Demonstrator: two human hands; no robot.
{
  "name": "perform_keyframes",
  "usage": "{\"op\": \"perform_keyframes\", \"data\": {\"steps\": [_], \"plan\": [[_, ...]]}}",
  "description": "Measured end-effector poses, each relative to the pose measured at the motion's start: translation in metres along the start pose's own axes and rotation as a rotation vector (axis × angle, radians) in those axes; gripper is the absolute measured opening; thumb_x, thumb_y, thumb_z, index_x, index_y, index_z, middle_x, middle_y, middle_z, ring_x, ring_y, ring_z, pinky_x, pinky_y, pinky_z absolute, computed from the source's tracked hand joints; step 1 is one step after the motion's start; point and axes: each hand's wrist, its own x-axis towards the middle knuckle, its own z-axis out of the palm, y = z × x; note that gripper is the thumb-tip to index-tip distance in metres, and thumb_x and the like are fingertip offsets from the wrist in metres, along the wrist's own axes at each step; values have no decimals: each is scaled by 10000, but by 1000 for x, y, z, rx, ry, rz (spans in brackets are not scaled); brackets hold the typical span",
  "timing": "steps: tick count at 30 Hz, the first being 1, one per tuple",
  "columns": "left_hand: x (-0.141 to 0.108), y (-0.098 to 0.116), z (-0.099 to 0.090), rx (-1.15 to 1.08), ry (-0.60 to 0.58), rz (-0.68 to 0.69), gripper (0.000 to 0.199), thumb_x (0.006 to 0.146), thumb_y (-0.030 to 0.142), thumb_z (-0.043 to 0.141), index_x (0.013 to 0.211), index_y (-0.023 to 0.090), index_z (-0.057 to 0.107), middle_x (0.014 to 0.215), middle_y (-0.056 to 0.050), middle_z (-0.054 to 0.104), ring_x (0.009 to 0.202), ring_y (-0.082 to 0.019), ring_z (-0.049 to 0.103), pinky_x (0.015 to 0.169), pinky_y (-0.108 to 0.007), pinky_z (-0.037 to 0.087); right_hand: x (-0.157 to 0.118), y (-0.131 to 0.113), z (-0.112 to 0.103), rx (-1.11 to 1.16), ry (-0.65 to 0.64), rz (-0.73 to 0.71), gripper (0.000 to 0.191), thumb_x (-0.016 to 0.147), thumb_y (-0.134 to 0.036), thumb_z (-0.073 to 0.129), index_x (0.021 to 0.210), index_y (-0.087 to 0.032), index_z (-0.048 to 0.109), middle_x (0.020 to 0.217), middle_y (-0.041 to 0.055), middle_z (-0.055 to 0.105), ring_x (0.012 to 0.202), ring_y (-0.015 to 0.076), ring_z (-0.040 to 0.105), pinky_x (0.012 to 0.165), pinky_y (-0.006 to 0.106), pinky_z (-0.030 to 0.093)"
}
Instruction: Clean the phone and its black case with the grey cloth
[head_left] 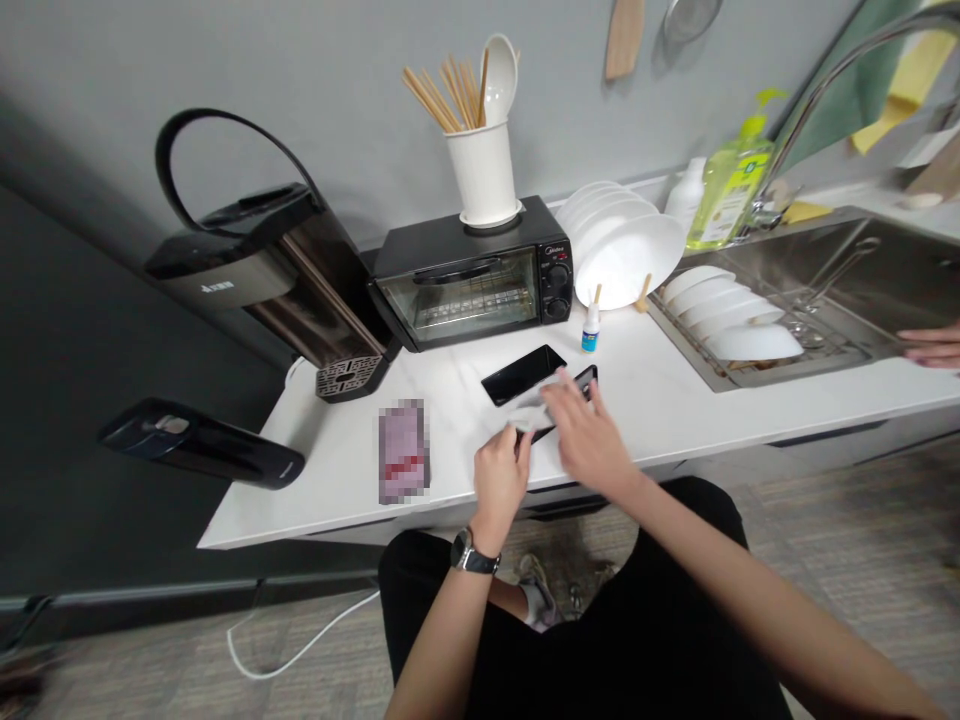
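My left hand point(501, 475), with a watch on the wrist, is closed on the near left end of a black smartphone point(589, 378) at the counter's front edge. My right hand point(583, 430) holds a thin white wipe point(531, 410) over the phone. Both hands and the wipe cover much of the phone. Just behind them lies a flat black panel point(523, 375), glossy like a screen. A small white bottle with a blue label point(591, 330) stands upright behind the hands. To the left lies a phone-shaped thing point(403, 450), blurred by pixels.
A black toaster oven point(469, 285) carries a white utensil holder point(484, 175). At left are a dark drinks dispenser point(262, 280) and a black flask point(202, 443). White plates point(626, 250) stand beside the sink point(870, 290). Another person's hand point(934, 345) shows at the right edge.
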Motion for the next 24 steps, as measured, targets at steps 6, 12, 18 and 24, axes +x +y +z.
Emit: {"op": "perform_keyframes", "data": {"steps": [6, 12, 18, 24], "plan": [[-2, -1, 2, 18, 19, 16, 172, 1054, 253, 560, 1071, 172, 710, 867, -94, 786, 752, -227, 752, 686, -292, 515, -4, 9, -7, 18, -59, -112, 843, 766, -72, 488, 1596, -26, 347, 1612, 230, 468, 1632, 366, 169, 1283, 639, 257], [-1, 0, 1, -23, -2, 0, 165, 1053, 242, 566, 1123, 176, 699, 883, -76, 786, 754, -217, 753, 687, -283, 520, -3, 14, 1, -35, 32, 30, 807, 788, -53, 476, 1587, -30, 363, 1591, 252, 483, 1628, 405, 155, 1239, 740, 233], [3, 4, -11, -133, -17, -10, 153, 1050, 270, 586, 1123, 196, 699, 909, -55, 787, 766, -191, 744, 713, -268, 529, 0, 28, -6, 20, 51, -18, 625, 943, -94, 475, 1566, -140, 450, 1524, 195, 584, 1596, 362, 298, 1253, 733, 194], [15, 36, -34, -453, 234, 28, 84, 977, 273, 686, 937, 206, 717, 937, -53, 766, 915, -191, 729, 840, -286, 564, -8, 30, -12, 611, 169, 75, 334, 1076, -265, 455, 1285, -241, 714, 1204, 82, 780, 1283, 273, 673, 1150, 529, 455]]}}
